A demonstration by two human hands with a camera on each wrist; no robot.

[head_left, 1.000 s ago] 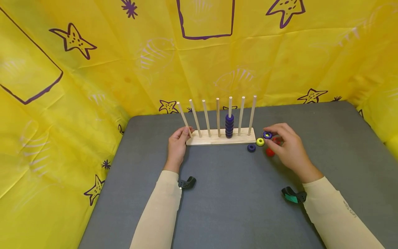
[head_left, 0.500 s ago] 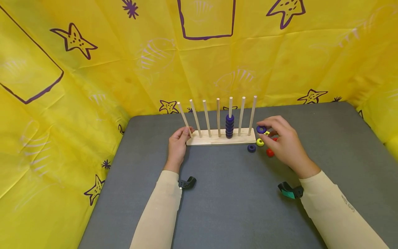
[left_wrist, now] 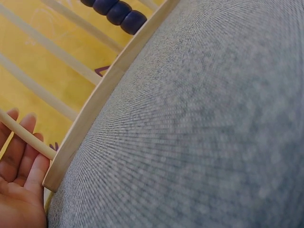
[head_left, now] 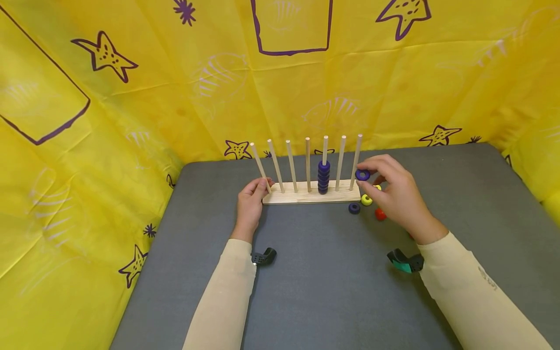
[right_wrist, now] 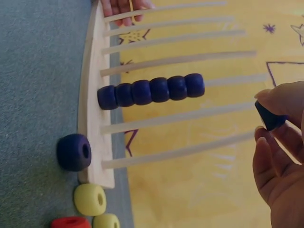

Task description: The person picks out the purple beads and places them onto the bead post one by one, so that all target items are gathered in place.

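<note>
A wooden base (head_left: pixel 306 196) with several upright pegs stands on the grey table (head_left: pixel 332 272). One peg carries a stack of blue rings (head_left: pixel 323 178) (right_wrist: pixel 151 90). My right hand (head_left: pixel 395 194) pinches a blue ring (head_left: pixel 362 174) (right_wrist: pixel 269 116) in the air beside the rightmost peg (head_left: pixel 356 160). My left hand (head_left: pixel 250 201) grips the base's left end at the leftmost peg (left_wrist: pixel 26 137). On the table by the base's right end lie another blue ring (head_left: pixel 354 208) (right_wrist: pixel 74 152), yellow rings (head_left: pixel 366 200) (right_wrist: pixel 90 199) and a red ring (head_left: pixel 380 214).
Yellow cloth with purple starfish (head_left: pixel 105 56) walls in the table at the back and both sides. Wrist camera mounts (head_left: pixel 264 256) (head_left: pixel 404 262) show under both sleeves.
My right hand has lifted the blue ring off the table and carried it up and left, towards the rightmost peg. The left hand has stayed put.
</note>
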